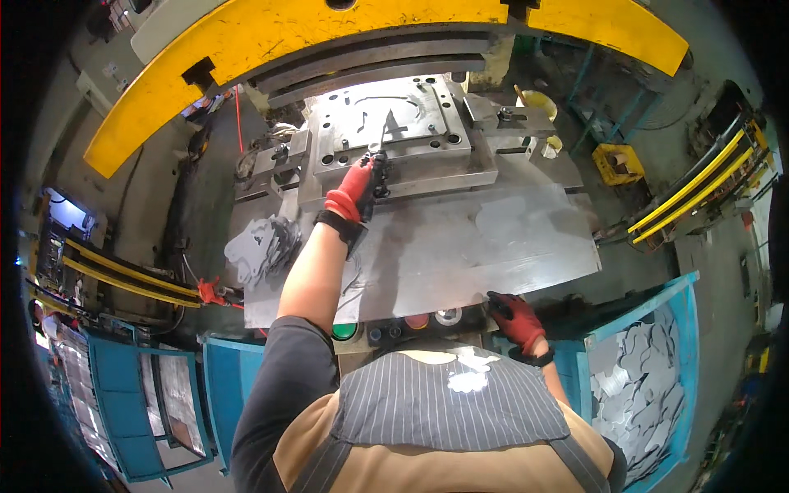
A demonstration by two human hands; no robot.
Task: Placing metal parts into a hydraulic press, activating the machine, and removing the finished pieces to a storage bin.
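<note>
My left hand (362, 187), in a red and black glove, reaches forward to the front edge of the flat metal die (411, 160). Its fingers are closed round a thin rod-like tool (385, 131), whose far end lies over the die's bright top. A dark, flat cut-out shape (394, 125) shows there beside the tool. My right hand (516, 322), gloved alike, is at the near edge of the metal table plate (460, 255), by a row of push buttons (417, 321). Its fingers stretch to the left and seem to hold nothing; their tips are partly hard to make out.
Grey flat sheet pieces (263, 246) lie piled on the plate's left side. A blue bin (689, 370) of similar pieces stands at the right. The yellow press beam (329, 25) spans above the die. Yellow guard bars (690, 185) flank the right; a yellow crate (618, 164) sits beyond.
</note>
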